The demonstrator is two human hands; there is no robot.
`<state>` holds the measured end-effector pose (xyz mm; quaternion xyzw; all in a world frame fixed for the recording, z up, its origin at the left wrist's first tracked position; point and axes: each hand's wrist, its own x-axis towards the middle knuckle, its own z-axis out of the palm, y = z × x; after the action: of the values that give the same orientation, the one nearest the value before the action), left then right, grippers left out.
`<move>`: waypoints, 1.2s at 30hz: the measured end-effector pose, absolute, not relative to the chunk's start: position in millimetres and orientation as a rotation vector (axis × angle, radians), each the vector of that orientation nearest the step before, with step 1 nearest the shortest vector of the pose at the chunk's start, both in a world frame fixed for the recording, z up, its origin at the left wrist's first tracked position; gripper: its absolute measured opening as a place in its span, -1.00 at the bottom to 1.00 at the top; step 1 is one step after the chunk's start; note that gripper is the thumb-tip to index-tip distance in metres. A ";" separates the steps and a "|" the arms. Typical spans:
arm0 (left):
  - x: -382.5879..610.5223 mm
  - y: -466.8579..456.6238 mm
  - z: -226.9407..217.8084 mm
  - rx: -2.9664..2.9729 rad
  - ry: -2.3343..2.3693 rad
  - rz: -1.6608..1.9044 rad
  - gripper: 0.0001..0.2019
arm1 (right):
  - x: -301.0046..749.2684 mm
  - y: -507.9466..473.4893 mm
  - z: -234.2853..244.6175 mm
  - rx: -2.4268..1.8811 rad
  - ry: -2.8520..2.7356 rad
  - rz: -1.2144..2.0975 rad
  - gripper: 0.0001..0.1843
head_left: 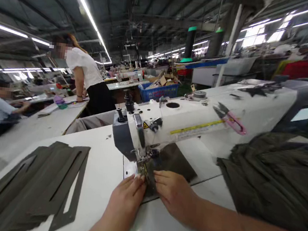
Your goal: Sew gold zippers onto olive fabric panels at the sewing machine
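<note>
An olive fabric panel (172, 165) lies under the presser foot (141, 159) of a white industrial sewing machine (169, 124) — any stitching is too hidden to judge — with a stack of cut olive panels (31, 187) at left and a bunched olive garment (274, 181) at right. The left hand (124, 205) and right hand (174, 195) reach forward, apart, fingers pressing the panel beside the foot — no clear pinch

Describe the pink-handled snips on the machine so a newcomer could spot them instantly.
Start at the white industrial sewing machine directly in front of the person. Follow its arm past the yellow strip toward the crumpled olive fabric. There lie the thread snips, with dark blades and a bright pink handle, the only pink thing on the machine.
</note>
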<state>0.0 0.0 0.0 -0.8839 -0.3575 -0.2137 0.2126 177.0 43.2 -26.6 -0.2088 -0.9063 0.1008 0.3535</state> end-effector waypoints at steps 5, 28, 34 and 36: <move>-8.8 12.4 -7.4 -2.454 -1.013 -0.633 -0.71 | 171.9 50.8 -25.7 -0.547 -2.334 0.261 -0.77; -14.5 22.6 -18.9 -2.388 -0.954 -0.669 -0.69 | 170.6 60.4 -27.2 -0.661 -2.364 0.283 -0.70; -17.4 29.9 -21.1 -2.426 -1.027 -0.662 -0.71 | 166.3 69.1 -24.7 -0.620 -2.295 0.264 -0.72; -17.0 32.5 -19.5 -2.420 -1.029 -0.704 -0.70 | 164.9 71.1 -24.2 -0.623 -2.263 0.244 -0.72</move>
<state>-17.0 32.5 -19.5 -0.8695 -0.3697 -0.2529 0.2080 164.9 71.1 -24.2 -0.2442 -0.8867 0.0956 0.3807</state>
